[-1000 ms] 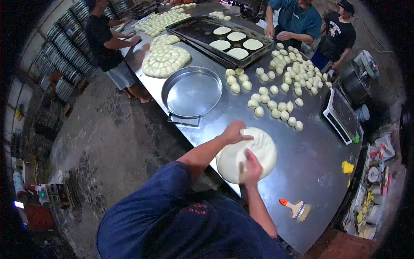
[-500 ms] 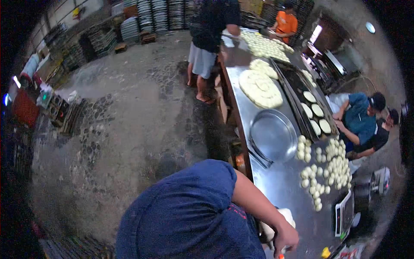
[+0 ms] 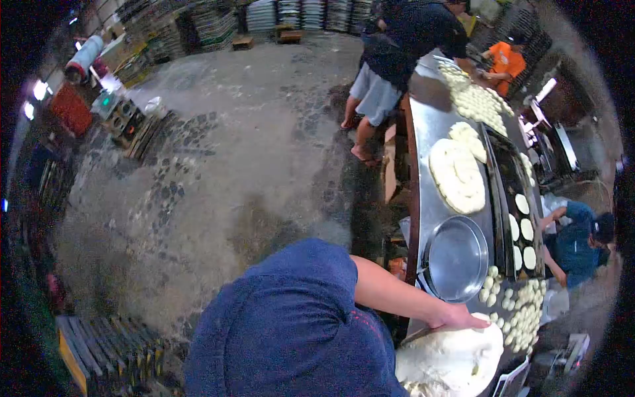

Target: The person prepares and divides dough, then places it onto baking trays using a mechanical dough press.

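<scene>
My left hand (image 3: 461,317) reaches across the metal table and grips the upper edge of a large, pale slab of dough (image 3: 456,360). One finger lies along the dough's rim, while the others are partly hidden. The dough spreads at the bottom of the view, its lower part cut off by the frame and my shirt. Just above my hand stands a round metal pan (image 3: 456,259). Small dough balls (image 3: 526,314) lie in a group to the right of the dough. My right hand is out of view.
A coiled dough mass (image 3: 456,175) and a long black tray (image 3: 506,165) with flat dough ovals lie farther up the table. A person in dark clothes (image 3: 417,40) stands at its left side, one in orange (image 3: 507,63) at the far end, another in teal (image 3: 572,241) at right.
My left hand has moved up from the frame's bottom edge, where something orange showed beside it, onto the dough. Far more dough is visible. The view has turned, shifting the table rightward.
</scene>
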Demonstrator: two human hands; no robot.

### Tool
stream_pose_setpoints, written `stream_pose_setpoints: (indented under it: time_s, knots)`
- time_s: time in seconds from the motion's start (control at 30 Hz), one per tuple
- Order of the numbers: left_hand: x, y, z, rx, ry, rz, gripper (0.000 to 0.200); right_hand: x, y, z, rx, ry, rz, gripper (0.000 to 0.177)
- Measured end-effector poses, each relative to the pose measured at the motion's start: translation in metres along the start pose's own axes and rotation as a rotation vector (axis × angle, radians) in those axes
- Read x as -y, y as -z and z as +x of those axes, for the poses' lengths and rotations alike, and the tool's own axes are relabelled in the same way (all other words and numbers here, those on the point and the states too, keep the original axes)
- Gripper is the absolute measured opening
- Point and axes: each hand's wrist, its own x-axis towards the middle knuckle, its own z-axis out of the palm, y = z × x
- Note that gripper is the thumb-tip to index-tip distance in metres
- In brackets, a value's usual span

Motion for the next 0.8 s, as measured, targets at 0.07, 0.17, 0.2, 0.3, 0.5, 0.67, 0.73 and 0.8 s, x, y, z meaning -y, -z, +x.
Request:
stream_pose_setpoints:
  time_s: [0.07, 0.17, 0.2, 0.3, 0.5, 0.67, 0.73, 0.8]
  knots:
    - [-0.003, 0.014, 0.012, -0.019, -0.081, -0.063, 0.068, -0.022, 0.007, 0.002, 0.002, -0.024, -0.092, 0.059]
    - [-0.021, 0.040, 0.015, -0.091, -0.111, -0.034, 0.077, -0.074, 0.016, -0.014, 0.025, -0.089, -0.157, 0.060]
    - [-0.025, 0.047, 0.016, -0.051, -0.147, -0.051, 0.068, -0.097, 0.016, -0.027, 0.036, -0.127, -0.154, 0.060]
    - [-0.035, 0.069, 0.016, -0.368, -0.222, 0.264, 0.042, -0.164, -0.019, -0.092, 0.077, -0.273, -0.114, 0.061]
    - [-0.022, 0.147, -0.001, -0.269, -0.286, -0.277, 0.060, -0.161, -0.060, -0.047, 0.165, -0.299, -0.120, 0.063]
    - [-0.052, 0.209, -0.033, -0.885, -0.352, 0.033, 0.031, -0.057, -0.057, 0.021, 0.322, -0.058, -0.198, 0.064]
    - [-0.067, 0.216, -0.022, -0.881, -0.418, 0.103, 0.029, -0.030, -0.074, 0.053, 0.415, 0.093, -0.375, 0.065]
    - [-0.087, 0.215, 0.008, -0.845, -0.591, 0.150, 0.023, -0.050, -0.119, 0.081, 0.506, 0.180, -0.724, 0.065]
